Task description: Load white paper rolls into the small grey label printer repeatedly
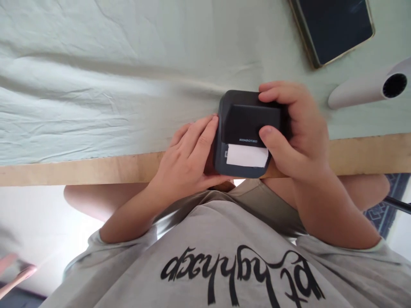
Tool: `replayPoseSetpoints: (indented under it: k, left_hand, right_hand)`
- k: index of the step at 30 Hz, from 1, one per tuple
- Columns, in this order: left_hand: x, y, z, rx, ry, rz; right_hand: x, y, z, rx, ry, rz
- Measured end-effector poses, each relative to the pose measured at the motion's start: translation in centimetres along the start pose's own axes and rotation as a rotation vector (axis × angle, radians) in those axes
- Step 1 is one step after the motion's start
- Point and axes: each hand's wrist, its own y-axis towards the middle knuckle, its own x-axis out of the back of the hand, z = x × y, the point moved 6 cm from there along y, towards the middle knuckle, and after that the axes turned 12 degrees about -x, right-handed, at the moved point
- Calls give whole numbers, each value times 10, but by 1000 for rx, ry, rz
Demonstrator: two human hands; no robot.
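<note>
A small black label printer (252, 119) marked NIIMBOT is held at the near edge of the table. A strip of white label paper (246, 155) sticks out of the slot below its dark lid. My left hand (189, 158) lies along the printer's left side, fingers together and thumb under its near edge. Around the right side wraps my right hand (298, 124), its thumb on the lid and its fingers at the far right corner. The printer's underside is hidden.
A dark-screened phone (335, 28) lies at the far right on the pale green cloth (128, 77). Nearer, on the right, is a white cylindrical object (366, 87) with a dark round end. The table's bare wooden edge (96, 168) runs in front of my lap.
</note>
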Motion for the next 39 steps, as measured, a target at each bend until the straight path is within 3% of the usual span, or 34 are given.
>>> replayPoseSetpoints:
  k: [11, 15, 21, 26, 39]
  left_hand:
    - [-5, -5, 5, 3, 27, 45]
    - [-6, -5, 5, 11, 34, 41]
    - [-9, -7, 7, 28, -8, 58]
    - [-6, -6, 7, 28, -30, 19]
    - [0, -3, 9, 155, -85, -6]
  right_hand:
    - [-4, 2, -19, -106, 249, -62]
    - [-4, -1, -17, -126, 123, -97]
    - [1, -9, -2, -169, -243, -249]
    - [3, -11, 1, -254, -264, -290]
    - [4, -2, 5, -147, -209, -240]
